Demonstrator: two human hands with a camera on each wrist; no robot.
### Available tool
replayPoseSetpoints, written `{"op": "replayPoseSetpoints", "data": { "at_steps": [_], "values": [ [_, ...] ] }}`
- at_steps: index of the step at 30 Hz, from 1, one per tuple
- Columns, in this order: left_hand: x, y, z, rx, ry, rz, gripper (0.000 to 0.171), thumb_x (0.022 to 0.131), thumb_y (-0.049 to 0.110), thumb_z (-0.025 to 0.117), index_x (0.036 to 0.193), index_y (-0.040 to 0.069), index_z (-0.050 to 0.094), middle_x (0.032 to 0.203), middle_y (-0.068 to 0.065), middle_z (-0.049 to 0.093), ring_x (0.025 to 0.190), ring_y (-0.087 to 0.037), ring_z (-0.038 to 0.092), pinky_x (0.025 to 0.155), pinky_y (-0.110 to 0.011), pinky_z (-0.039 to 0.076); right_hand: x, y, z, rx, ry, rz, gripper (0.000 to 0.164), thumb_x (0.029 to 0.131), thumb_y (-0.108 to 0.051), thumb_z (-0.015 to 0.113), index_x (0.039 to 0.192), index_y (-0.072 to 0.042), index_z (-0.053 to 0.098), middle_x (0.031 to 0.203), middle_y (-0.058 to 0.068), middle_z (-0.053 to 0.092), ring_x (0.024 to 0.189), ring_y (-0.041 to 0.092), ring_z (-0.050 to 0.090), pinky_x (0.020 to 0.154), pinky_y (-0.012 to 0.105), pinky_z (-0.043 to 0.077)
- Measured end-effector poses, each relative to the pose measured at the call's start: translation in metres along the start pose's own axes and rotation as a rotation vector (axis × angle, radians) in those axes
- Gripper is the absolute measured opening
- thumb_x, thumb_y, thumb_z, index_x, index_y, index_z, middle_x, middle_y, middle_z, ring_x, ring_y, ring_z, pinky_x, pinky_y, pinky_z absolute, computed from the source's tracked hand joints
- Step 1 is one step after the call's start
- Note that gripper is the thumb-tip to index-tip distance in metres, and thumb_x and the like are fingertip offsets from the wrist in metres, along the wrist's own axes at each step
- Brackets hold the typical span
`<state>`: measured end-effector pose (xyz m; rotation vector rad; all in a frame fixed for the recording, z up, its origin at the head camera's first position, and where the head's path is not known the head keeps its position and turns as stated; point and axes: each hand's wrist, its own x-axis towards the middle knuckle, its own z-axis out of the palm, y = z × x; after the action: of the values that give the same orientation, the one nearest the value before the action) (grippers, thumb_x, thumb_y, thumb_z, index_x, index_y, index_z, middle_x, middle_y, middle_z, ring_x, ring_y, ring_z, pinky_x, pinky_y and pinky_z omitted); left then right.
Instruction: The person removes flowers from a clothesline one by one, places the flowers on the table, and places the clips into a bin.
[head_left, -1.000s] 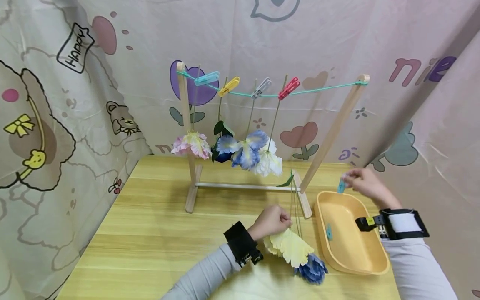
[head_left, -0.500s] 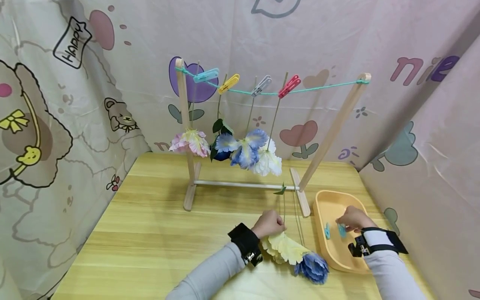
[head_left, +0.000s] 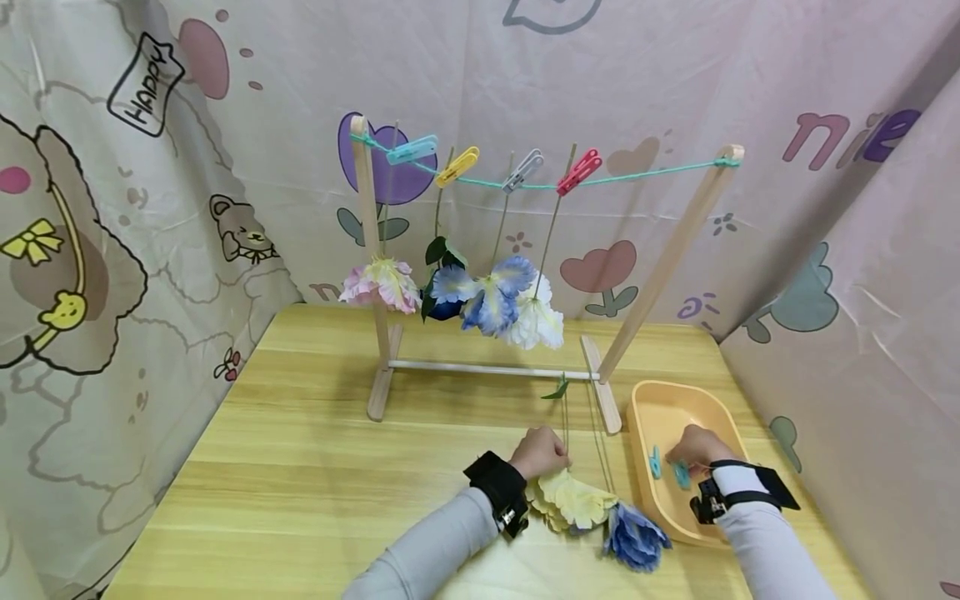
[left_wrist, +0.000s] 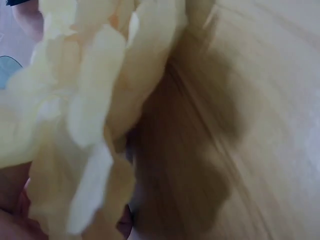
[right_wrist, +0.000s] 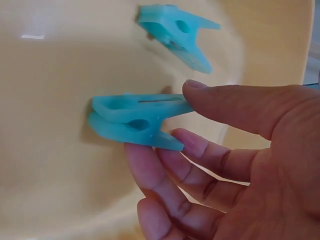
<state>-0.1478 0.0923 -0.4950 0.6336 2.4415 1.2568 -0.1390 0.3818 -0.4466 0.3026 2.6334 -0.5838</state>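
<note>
My left hand (head_left: 542, 453) pinches the thin stem of a pale yellow artificial flower (head_left: 573, 500) low over the table. Its petals fill much of the left wrist view, largely hiding the fingers. Beside it lies a blue artificial flower (head_left: 636, 537), stem pointing toward the rack. Inside the yellow tray (head_left: 647, 500), my right hand (head_left: 699, 448) holds a turquoise clothespin (right_wrist: 135, 117) between thumb and fingertips, close to the tray floor. A second turquoise clothespin (right_wrist: 177, 35) lies near it in the tray.
A wooden rack (head_left: 667, 267) stands behind, with a green cord (head_left: 637, 176) strung between its posts. Several flowers hang upside down from it, including a pink one (head_left: 382, 285) and a white one (head_left: 538, 323), held by coloured clothespins. A patterned curtain (head_left: 480, 75) surrounds the table.
My right hand has come down from above the tray's far rim into the tray with the clothespin. My left hand has shifted slightly nearer, and the blue flower has slid a little right.
</note>
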Motion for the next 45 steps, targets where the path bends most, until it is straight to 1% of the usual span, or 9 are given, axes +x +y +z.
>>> {"op": "replayPoseSetpoints", "data": {
  "at_steps": [6,11,21,25,29,35,38,41,45],
  "values": [
    [-0.001,0.003,0.004,0.014,0.022,-0.054,0.052,0.086,0.017,0.067,0.047,0.019,0.034,0.047,0.006,0.021,0.046,-0.009,0.013,0.05,-0.024,0.014,0.001,-0.001,0.007,-0.012,0.013,-0.017,0.025,0.076,-0.016,0.064,0.058,-0.003,0.054,0.045,-0.002,0.045,0.04,0.009,0.048,0.04,0.02,0.037],
    [-0.005,0.004,0.004,0.065,0.06,-0.107,0.041,0.084,0.023,0.07,0.05,0.02,0.048,0.047,0.009,0.038,0.042,-0.008,0.025,0.046,-0.024,0.018,0.0,-0.005,0.006,-0.038,0.01,-0.018,0.026,0.079,-0.02,0.065,0.061,-0.004,0.054,0.052,0.004,0.055,0.046,0.013,0.056,0.043,0.026,0.043],
    [-0.008,0.001,-0.001,0.102,0.075,-0.081,0.055,0.092,0.033,0.059,0.045,0.023,0.031,0.043,0.009,0.019,0.04,-0.008,0.013,0.044,-0.023,0.01,-0.003,-0.002,-0.007,0.023,-0.05,-0.036,0.03,0.082,-0.026,0.065,0.067,-0.009,0.047,0.065,0.003,0.051,0.057,0.017,0.056,0.05,0.029,0.042],
    [-0.007,0.001,-0.003,0.185,0.077,-0.074,0.057,0.093,0.035,0.056,0.044,0.022,0.03,0.042,0.008,0.017,0.039,-0.008,0.013,0.043,-0.023,0.011,-0.003,-0.006,-0.025,0.003,-0.011,-0.103,0.029,0.083,-0.025,0.065,0.075,-0.003,0.048,0.07,0.005,0.05,0.057,0.015,0.053,0.05,0.028,0.042],
    [-0.009,0.006,-0.011,0.297,0.061,-0.084,0.058,0.093,0.036,0.056,0.046,0.02,0.027,0.043,0.007,0.013,0.039,-0.009,0.01,0.044,-0.025,0.011,-0.011,-0.029,-0.052,-0.054,0.066,-0.204,0.029,0.086,-0.021,0.061,0.084,0.005,0.05,0.075,0.014,0.056,0.061,0.018,0.055,0.052,0.028,0.042],
    [-0.017,0.031,-0.045,0.378,0.062,-0.035,0.055,0.093,0.035,0.056,0.049,0.019,0.028,0.046,0.006,0.015,0.041,-0.009,0.011,0.044,-0.025,0.011,-0.026,-0.086,-0.095,-0.092,0.159,-0.369,0.035,0.09,-0.023,0.06,0.096,0.011,0.054,0.079,0.017,0.061,0.067,0.019,0.058,0.057,0.03,0.045],
    [-0.016,0.048,-0.067,0.366,0.149,0.046,0.046,0.093,0.033,0.056,0.051,0.018,0.046,0.046,0.007,0.031,0.04,-0.006,0.021,0.042,-0.02,0.014,-0.035,-0.116,-0.117,-0.079,0.221,-0.465,0.031,0.091,-0.023,0.059,0.098,0.007,0.059,0.081,0.014,0.063,0.069,0.016,0.058,0.059,0.028,0.046],
    [-0.014,0.065,-0.089,0.348,0.299,0.147,0.025,0.093,0.028,0.056,0.076,0.016,0.069,0.062,0.007,0.06,0.046,-0.001,0.043,0.041,-0.015,0.023,-0.047,-0.146,-0.138,-0.042,0.279,-0.543,0.028,0.093,-0.022,0.058,0.102,0.004,0.062,0.088,0.014,0.065,0.072,0.012,0.058,0.062,0.026,0.048],
    [-0.005,0.081,-0.114,0.292,0.542,0.293,0.018,0.09,0.018,0.059,0.104,0.014,0.069,0.09,0.002,0.072,0.066,-0.008,0.063,0.04,-0.016,0.033,-0.059,-0.182,-0.16,0.06,0.383,-0.649,0.026,0.093,-0.02,0.059,0.105,0.002,0.063,0.087,0.01,0.065,0.069,0.007,0.057,0.062,0.019,0.047]
  ]
}}
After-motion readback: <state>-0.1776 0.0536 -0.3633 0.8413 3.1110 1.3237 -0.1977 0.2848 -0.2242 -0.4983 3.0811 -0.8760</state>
